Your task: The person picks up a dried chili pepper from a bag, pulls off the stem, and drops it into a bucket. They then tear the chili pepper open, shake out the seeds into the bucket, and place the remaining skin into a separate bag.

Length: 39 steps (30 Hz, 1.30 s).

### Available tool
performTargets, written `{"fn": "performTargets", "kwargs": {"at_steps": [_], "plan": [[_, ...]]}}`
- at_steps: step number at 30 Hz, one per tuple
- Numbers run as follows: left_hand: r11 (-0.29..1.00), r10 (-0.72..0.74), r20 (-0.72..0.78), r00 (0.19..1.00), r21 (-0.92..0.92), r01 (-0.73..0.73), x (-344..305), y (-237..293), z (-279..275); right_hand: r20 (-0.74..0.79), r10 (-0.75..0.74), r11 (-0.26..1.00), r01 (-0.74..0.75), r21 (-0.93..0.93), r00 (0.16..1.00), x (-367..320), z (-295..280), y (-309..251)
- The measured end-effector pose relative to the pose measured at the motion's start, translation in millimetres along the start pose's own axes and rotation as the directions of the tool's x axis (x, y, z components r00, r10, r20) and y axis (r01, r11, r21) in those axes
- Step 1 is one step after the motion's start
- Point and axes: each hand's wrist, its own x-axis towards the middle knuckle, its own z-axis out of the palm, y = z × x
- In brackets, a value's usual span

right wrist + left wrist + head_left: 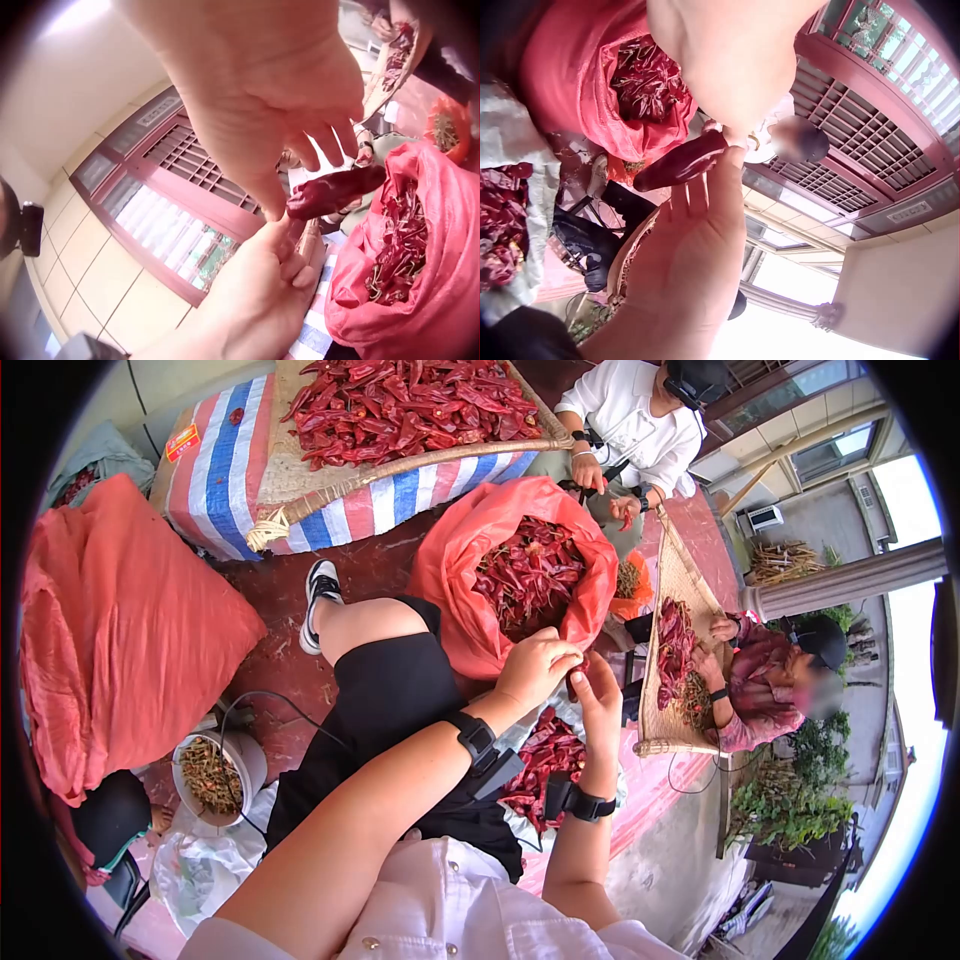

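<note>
Both hands meet at one dried red chili pepper (334, 193) in front of my body, near the open red sack's rim. My left hand (535, 668) pinches its stem end between thumb and forefinger, the other fingers curled in. My right hand (600, 705) holds the same chili, thumb at the stem end and the pod against the fingers, as the left wrist view shows. The stem itself is hidden by the fingertips. Just beyond the hands stands the red sack (450, 575), full of dried chilies (530, 575). Below them more chilies (545, 770) lie in a pale sack.
A woven tray (330, 490) heaped with chilies rests on a striped bundle (215, 470). At left are a bulging red sack (130, 630) and a white bucket (255, 760) of stems. Two seated people handle chilies, one at a woven tray (690, 560). A cable (290, 705) crosses near my leg.
</note>
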Motion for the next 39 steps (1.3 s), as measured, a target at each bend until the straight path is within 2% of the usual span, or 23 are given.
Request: {"fn": "performTargets", "kwargs": {"at_steps": [1,3,5,6,9,11,12,14,15,17,18,19,21,23,25,27,32,34,35,36,37,38,39], "plan": [[0.999,0.031,0.018,0.999,-0.028,-0.030,-0.4,-0.3,0.8,0.100,0.120,0.977,-0.135,0.162,0.988,2.4,-2.8,-2.1],[0.998,0.047,0.041,0.998,-0.036,-0.045,-0.8,-1.3,2.4,0.155,0.057,0.983,-0.083,0.166,0.986,5.0,-5.8,9.1],[0.996,0.054,0.081,0.995,-0.082,-0.047,-1.9,-2.9,3.7,0.296,0.104,0.973,-0.159,0.170,0.950,4.0,-8.3,13.0],[0.996,0.051,0.085,0.995,-0.083,-0.043,-2.6,-2.7,4.5,0.267,0.097,0.968,-0.153,0.197,0.959,-1.2,1.3,-4.2],[0.991,-0.039,0.115,0.993,-0.122,0.053,-3.7,-2.3,7.0,0.284,0.120,0.969,-0.175,0.176,0.951,-3.8,-1.1,-4.1],[0.966,-0.124,0.103,0.987,-0.217,0.144,-4.6,-2.4,9.0,0.275,0.078,0.974,-0.133,0.184,0.958,-3.8,1.8,-1.0],[0.965,-0.125,0.107,0.986,-0.218,0.146,-6.6,-7.2,12.1,0.250,0.049,0.993,-0.074,0.090,0.967,-3.6,3.2,0.6],[0.812,-0.283,0.213,0.935,-0.466,0.352,-10.1,-17.2,17.0,0.175,-0.054,0.987,0.079,-0.141,0.983,-1.2,5.4,7.9],[0.811,-0.286,0.212,0.934,-0.465,0.354,-10.9,-21.2,17.7,0.176,-0.052,0.987,0.077,-0.140,0.983,-0.5,7.0,4.8],[0.397,-0.441,0.496,0.748,-0.640,0.658,-11.6,-30.0,17.4,0.171,-0.153,0.897,0.210,-0.390,0.973,0.0,9.4,-4.9],[0.380,-0.460,0.550,0.697,-0.588,0.714,-9.9,-27.6,11.0,0.179,-0.162,0.892,0.222,-0.395,0.970,1.1,10.9,-9.1],[0.379,-0.462,0.549,0.696,-0.588,0.715,-8.2,-24.5,5.6,0.180,-0.161,0.892,0.221,-0.395,0.970,1.0,11.1,-12.1],[0.233,-0.428,0.652,0.626,-0.590,0.773,-5.4,-20.9,-1.8,0.199,-0.172,0.874,0.243,-0.421,0.965,1.0,11.2,-15.7],[0.221,-0.417,0.671,0.613,-0.579,0.785,-3.3,-19.4,-4.6,0.221,-0.159,0.881,0.239,-0.408,0.962,1.9,8.4,-13.2],[0.184,-0.464,0.697,0.546,-0.527,0.829,-2.8,-19.3,-4.8,0.241,-0.147,0.888,0.235,-0.395,0.959,2.0,5.2,-12.2],[0.171,-0.452,0.719,0.529,-0.512,0.842,-2.9,-22.4,-5.0,0.281,-0.066,0.946,0.150,-0.289,0.957,0.3,3.1,-12.1],[0.091,-0.398,0.805,0.440,-0.443,0.892,-4.1,-28.1,-8.2,0.313,-0.039,0.989,0.080,-0.121,0.949,-4.1,2.0,-4.8],[0.124,-0.357,0.809,0.467,-0.455,0.882,-3.6,-27.3,-8.7,0.318,-0.026,0.998,0.044,-0.048,0.948,-5.1,2.7,-2.1],[0.126,-0.357,0.811,0.463,-0.450,0.884,-3.1,-26.3,-7.6,0.307,-0.005,0.997,-0.019,0.076,0.952,-5.9,4.5,-1.3],[0.224,-0.371,0.762,0.531,-0.481,0.848,-2.1,-19.5,-7.3,0.296,0.020,0.977,-0.082,0.198,0.955,-7.8,4.7,0.1],[0.318,-0.374,0.711,0.595,-0.504,0.803,-1.7,-14.1,-5.4,0.287,0.024,0.976,-0.084,0.200,0.958,-8.8,3.6,5.9],[0.406,-0.410,0.631,0.658,-0.520,0.752,-3.1,-15.9,1.9,0.294,0.039,0.944,-0.132,0.304,0.955,-9.0,2.5,15.6],[0.405,-0.409,0.640,0.651,-0.512,0.758,-4.1,-13.8,3.2,0.301,0.053,0.897,-0.178,0.404,0.952,-10.2,2.7,20.5]]}}
